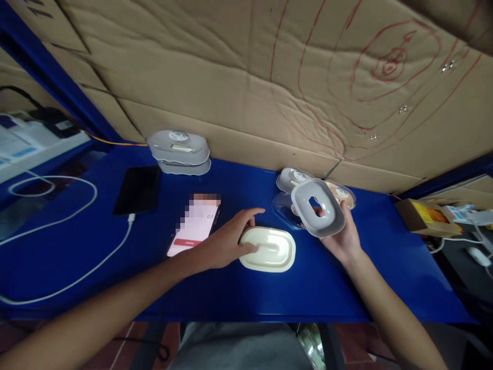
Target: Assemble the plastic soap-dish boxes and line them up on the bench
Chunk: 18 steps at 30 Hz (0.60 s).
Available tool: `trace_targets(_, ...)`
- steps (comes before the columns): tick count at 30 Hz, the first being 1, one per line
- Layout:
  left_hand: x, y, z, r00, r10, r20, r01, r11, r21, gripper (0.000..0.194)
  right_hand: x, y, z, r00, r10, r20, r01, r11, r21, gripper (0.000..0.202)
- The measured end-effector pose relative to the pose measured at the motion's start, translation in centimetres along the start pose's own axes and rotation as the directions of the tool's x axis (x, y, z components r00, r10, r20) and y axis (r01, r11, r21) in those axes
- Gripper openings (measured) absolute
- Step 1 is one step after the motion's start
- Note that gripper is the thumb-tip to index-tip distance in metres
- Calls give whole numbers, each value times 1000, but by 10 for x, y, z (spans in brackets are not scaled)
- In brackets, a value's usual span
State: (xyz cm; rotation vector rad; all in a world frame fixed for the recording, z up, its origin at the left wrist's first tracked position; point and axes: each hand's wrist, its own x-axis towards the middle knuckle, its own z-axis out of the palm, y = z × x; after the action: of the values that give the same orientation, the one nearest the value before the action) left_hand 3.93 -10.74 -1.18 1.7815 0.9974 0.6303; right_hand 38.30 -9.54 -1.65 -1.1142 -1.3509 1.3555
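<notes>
On the blue table lies a cream oval tray-like piece (271,249). My left hand (234,236) grips its left end, with the thumb on top and the index finger stretched out past the edge. Raised above the table, a grey oval piece with a hole in its middle (331,218) is tilted in my right hand (342,239), whose fingers wrap round its right side and underneath. Behind the grey piece are a clear lid (283,210), a grey container (290,179) and an orange container (346,195), partly hidden by it.
A stack of grey containers (179,146) stands at the back left by the cardboard wall (215,67). A lit phone (196,226) and a dark phone (137,190) with a white cable (96,270) lie on the left. A cardboard box (427,218) is at the right.
</notes>
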Motion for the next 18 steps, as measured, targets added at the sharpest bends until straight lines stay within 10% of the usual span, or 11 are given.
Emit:
trace_targets(9, 10, 8, -13, 889, -432, 154, 401, 572, -716, 56, -1, 9, 8, 1000, 28, 9, -29, 993, 117, 60)
trace_targets(14, 8, 9, -5, 937, -339, -80, 244, 802, -545, 46, -15, 4, 23, 991, -135, -6, 132, 973, -188, 60)
trace_targets(18, 5, 12, 2, 954, -298, -41, 232, 815, -531, 51, -32, -6, 42, 827, -459, 324, 557, 596, -578, 64)
